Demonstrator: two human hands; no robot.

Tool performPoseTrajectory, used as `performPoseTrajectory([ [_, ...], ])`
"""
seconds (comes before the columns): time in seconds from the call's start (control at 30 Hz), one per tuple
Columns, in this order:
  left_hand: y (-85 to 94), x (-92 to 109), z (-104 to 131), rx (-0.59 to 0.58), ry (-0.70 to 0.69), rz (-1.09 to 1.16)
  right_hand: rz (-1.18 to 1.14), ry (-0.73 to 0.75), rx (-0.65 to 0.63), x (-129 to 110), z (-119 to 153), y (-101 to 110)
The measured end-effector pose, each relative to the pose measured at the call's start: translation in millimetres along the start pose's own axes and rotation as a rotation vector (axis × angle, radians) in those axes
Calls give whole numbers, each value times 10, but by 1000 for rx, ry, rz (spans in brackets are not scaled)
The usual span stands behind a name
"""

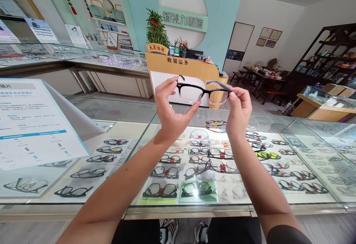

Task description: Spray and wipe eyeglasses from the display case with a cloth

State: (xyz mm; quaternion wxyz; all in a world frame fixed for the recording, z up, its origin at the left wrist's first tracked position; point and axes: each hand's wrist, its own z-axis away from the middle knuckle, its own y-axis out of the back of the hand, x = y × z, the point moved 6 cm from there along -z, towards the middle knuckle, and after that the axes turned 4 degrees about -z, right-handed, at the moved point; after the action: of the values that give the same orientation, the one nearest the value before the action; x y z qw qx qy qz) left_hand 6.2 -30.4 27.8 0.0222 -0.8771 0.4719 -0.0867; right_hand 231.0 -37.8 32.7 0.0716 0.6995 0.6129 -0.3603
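Note:
A pair of eyeglasses [205, 91] with a black upper rim and clear lower rims is held up above the glass display counter, its lenses level across the view. My left hand [171, 110] grips the frame's left end, fingers at the hinge and thumb stretched below the left lens. At the other end, my right hand [238, 106] pinches the right hinge between thumb and fingers. One temple shows behind the right lens. Under the glass, rows of eyeglasses [160, 190] lie on the shelf, some with red tags.
A printed sign [36, 125] stands on the counter at the left. The glass counter [189, 210] spans the front. Behind it are a wooden cashier desk [180, 66] with a plant [155, 29], more showcases, and a dark shelf [330, 51] at the right.

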Motion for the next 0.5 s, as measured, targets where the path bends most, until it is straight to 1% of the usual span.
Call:
performPoseTrajectory([
  [0.1, -12, -5, -1, -33, 24, -20, -57, -97, 7, 116, -9, 22],
  [0.23, -92, -147, 60, -100, 132, 72, -28, -153, 49, 161, 8, 40],
  [0.33, -150, -273, 118, -121, 233, 153, -18, -168, 61, 159, 23, 33],
  [0.5, -252, -421, 169, -184, 339, 283, 11, -159, 62, 112, 50, 14],
])
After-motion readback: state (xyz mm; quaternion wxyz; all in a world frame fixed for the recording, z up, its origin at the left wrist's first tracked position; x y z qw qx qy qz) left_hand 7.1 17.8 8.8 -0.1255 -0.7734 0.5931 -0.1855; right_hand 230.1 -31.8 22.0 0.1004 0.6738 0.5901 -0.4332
